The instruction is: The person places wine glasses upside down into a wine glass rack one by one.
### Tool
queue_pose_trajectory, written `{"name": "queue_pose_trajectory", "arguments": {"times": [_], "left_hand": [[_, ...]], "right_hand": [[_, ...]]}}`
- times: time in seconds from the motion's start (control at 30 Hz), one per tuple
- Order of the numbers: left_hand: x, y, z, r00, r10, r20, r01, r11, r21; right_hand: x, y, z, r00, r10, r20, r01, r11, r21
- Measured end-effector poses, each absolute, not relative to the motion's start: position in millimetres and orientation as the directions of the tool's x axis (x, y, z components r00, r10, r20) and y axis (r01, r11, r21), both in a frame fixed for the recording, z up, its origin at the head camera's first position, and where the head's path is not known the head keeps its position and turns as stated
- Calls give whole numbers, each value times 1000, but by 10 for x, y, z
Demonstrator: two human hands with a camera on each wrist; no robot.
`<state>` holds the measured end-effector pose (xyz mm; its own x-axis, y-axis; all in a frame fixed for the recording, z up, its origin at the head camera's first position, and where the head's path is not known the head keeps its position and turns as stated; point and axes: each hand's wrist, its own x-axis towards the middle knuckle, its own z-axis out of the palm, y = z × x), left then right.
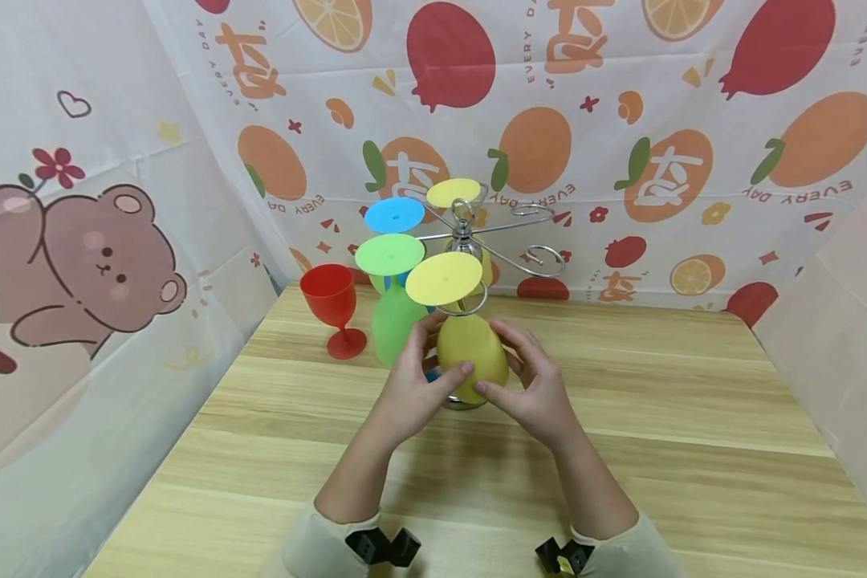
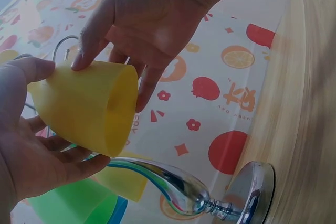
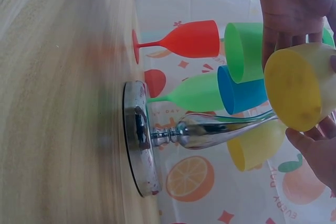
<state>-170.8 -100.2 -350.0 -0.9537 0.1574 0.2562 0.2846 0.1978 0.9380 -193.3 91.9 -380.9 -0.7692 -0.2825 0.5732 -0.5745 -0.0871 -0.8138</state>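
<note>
Both hands hold an upside-down yellow plastic goblet (image 1: 470, 353). Its foot (image 1: 444, 278) is up at a wire loop of a chrome stemware rack (image 1: 461, 233). On the goblet's left side is my left hand (image 1: 421, 385), its thumb on the bowl. My right hand (image 1: 535, 389) grips the opposite side, thumb also against the bowl. In the right wrist view the goblet's open mouth (image 3: 292, 90) faces the table. Green (image 3: 244, 51), blue (image 3: 241, 90) and another yellow goblet (image 3: 257, 145) hang mouth-down from the rack.
A red goblet (image 1: 330, 297) stands upright on the wooden table (image 1: 621, 449), left of the rack. A second green goblet (image 3: 194, 93) stands upright behind the rack's round base (image 3: 140, 140). Bare hooks (image 1: 542, 261) stick out right. Fruit-printed cloth (image 1: 578, 80) hangs behind.
</note>
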Motion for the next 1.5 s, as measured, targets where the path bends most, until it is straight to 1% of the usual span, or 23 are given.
{"name": "queue_pose_trajectory", "arguments": {"times": [0.37,0.6,0.77,1.1,1.5], "left_hand": [[-1698,-1006,-3483,-956,169,240,271,197,942],[-1702,-1010,-3499,-949,169,265,299,221,929],[-1706,-1004,-3505,-943,171,284,320,249,914],[-1724,-999,-3519,-946,166,278,315,270,910],[-1713,-999,-3496,-948,163,275,312,291,904]], "right_hand": [[-1925,920,-3805,-759,-297,579,-588,-70,-806],[-1946,922,-3826,-757,-312,575,-592,-48,-805],[-1966,920,-3844,-764,-319,560,-584,-26,-811],[-1971,923,-3849,-788,-330,520,-556,16,-831],[-1986,916,-3878,-807,-330,491,-526,21,-850]]}}
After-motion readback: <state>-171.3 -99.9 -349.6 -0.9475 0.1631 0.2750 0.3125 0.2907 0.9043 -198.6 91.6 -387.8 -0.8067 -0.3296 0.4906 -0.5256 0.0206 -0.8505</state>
